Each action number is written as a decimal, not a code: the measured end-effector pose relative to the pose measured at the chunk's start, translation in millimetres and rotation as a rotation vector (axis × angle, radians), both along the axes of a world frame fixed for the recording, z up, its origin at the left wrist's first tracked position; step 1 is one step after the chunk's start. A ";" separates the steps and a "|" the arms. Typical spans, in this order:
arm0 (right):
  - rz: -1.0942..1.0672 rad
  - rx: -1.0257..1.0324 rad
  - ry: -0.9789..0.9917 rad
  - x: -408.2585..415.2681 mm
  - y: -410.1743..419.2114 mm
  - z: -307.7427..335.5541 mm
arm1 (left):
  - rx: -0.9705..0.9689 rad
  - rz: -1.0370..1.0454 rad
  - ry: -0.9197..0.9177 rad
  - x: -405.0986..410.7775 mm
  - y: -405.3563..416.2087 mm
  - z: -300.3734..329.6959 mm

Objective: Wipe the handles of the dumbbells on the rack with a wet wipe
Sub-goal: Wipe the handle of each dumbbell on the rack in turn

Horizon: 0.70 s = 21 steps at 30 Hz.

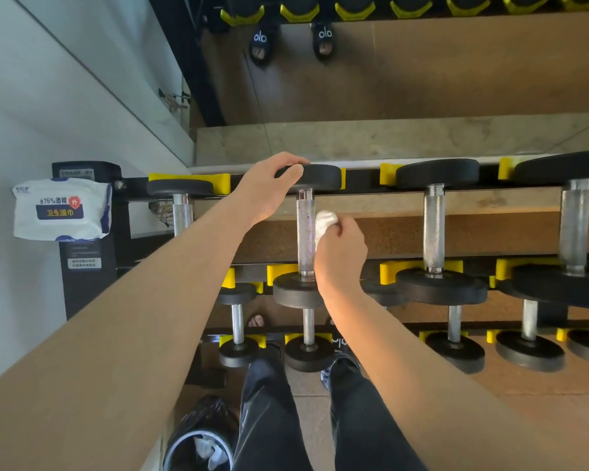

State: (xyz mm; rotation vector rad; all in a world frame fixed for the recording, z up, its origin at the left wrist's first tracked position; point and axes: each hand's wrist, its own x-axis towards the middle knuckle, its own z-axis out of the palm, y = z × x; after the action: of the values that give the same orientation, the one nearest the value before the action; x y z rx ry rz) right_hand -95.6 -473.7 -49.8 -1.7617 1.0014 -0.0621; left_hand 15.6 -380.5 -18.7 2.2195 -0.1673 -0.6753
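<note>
Right hand (340, 253) curls its grip round a bunched white wet wipe (325, 223), pressed against the right side of a dumbbell handle (305, 232).

The left hand (269, 188) lies with relaxed fingers over the far black weight plate (317, 176), seemingly steadying the dumbbell on the top tier of the rack (364, 263). The knurled, shiny metal handle is mid-wipe, I judge; next comes wrapping the wipe round and sliding along its length, then on to the neighbouring handle (434, 229). Yellow cradles hold matte round plates; a wipe packet (62, 209) sits to the left.
</note>
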 end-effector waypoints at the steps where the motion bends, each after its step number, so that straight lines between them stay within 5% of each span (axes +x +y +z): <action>1: 0.070 -0.083 -0.112 -3.1 2.0 4.8 | 0.000 -0.001 0.000 -0.1 0.1 0.2; 3: 0.461 -0.324 -0.286 -4.5 4.2 7.3 | 0.003 -0.006 0.004 -0.2 -0.4 0.7; 6: 1.227 -0.719 -0.278 -3.8 -10.3 -11.6 | 0.009 -0.016 0.001 0.0 -0.9 0.7; 8: 1.499 -0.859 -0.205 -8.4 -21.6 -14.2 | 0.015 -0.018 -0.015 0.6 -1.2 0.9; 10: 1.580 -0.769 -0.151 -14.0 -32.2 -7.3 | 0.013 -0.011 -0.018 0.9 -2.0 1.1; 13: 1.508 -0.623 -0.079 -20.3 -47.5 9.4 | 0.009 -0.006 -0.011 0.3 -2.1 1.6; 15: 1.131 -0.591 -0.039 -23.7 -59.7 10.2 | 0.005 -0.002 -0.014 -0.5 -2.1 1.6; 18: 0.471 -0.279 0.162 -21.6 -55.2 5.2 | 0.013 0.001 -0.017 -2.5 -2.9 1.9; 21: 0.449 -0.028 0.351 -17.1 -21.8 -4.2 | 0.017 0.005 -0.018 -2.6 -3.7 2.2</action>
State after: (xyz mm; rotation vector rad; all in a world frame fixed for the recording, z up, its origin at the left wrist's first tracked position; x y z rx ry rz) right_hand -112.7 -495.5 -54.0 -2.0262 0.8240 0.5344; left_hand 13.0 -384.2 -16.5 2.2421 -0.1659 -0.6567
